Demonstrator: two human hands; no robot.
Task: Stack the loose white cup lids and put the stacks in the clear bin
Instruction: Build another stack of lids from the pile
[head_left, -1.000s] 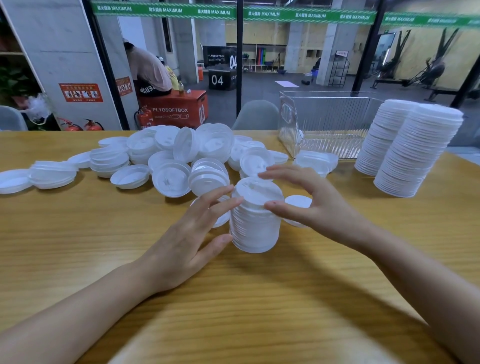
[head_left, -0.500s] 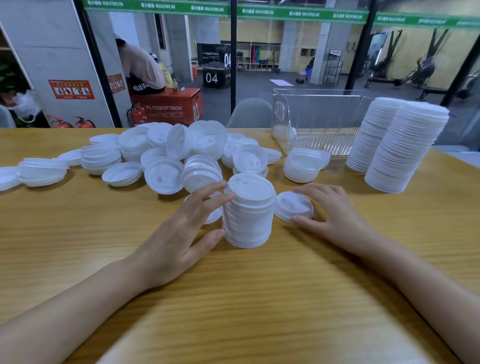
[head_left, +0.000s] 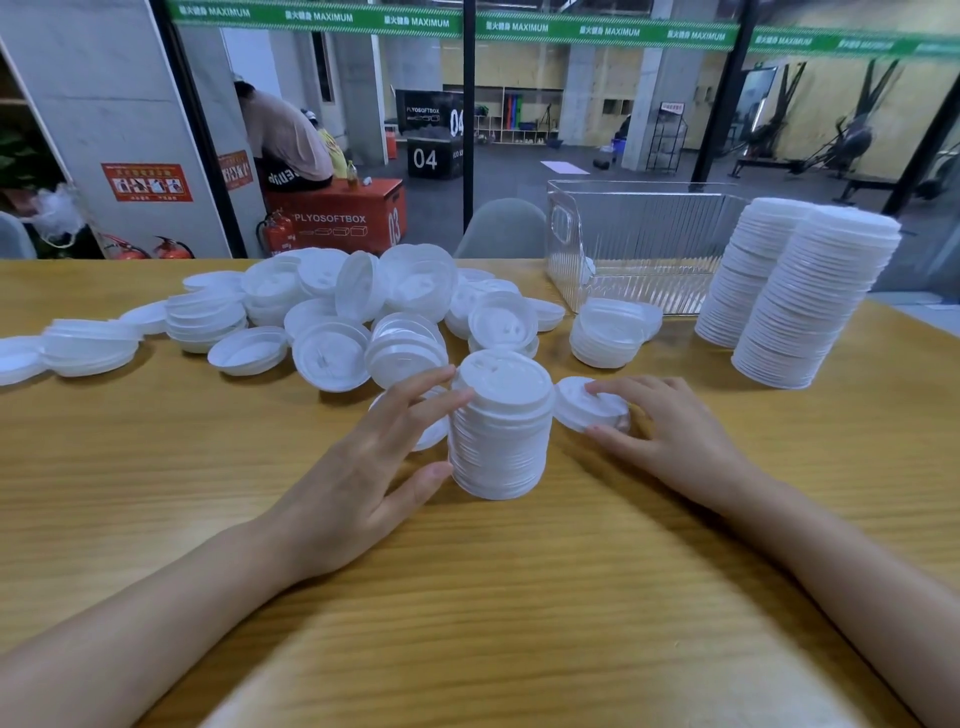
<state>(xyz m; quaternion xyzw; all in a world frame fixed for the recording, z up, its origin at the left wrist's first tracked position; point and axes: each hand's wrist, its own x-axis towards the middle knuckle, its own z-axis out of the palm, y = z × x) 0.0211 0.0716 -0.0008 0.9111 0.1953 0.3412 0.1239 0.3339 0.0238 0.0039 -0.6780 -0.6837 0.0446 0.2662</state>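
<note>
Head view. I see the left hand just left of the working stack, fingers spread and nearly straight. Index tip lies against the stack's top rim, thumb against its lower side; nothing gripped. Right hand sits just right of the working stack, fingers curled over a single lid, thumb at its near edge. That lid lies tilted, close beside the stack's rim. The working stack stands upright on the counter. Loose lids are heaped behind and left of the stack, a short stack behind-right. The clear bin is further behind-right. Two tall stacks stand well right, on the counter beside the bin, not in it
</note>
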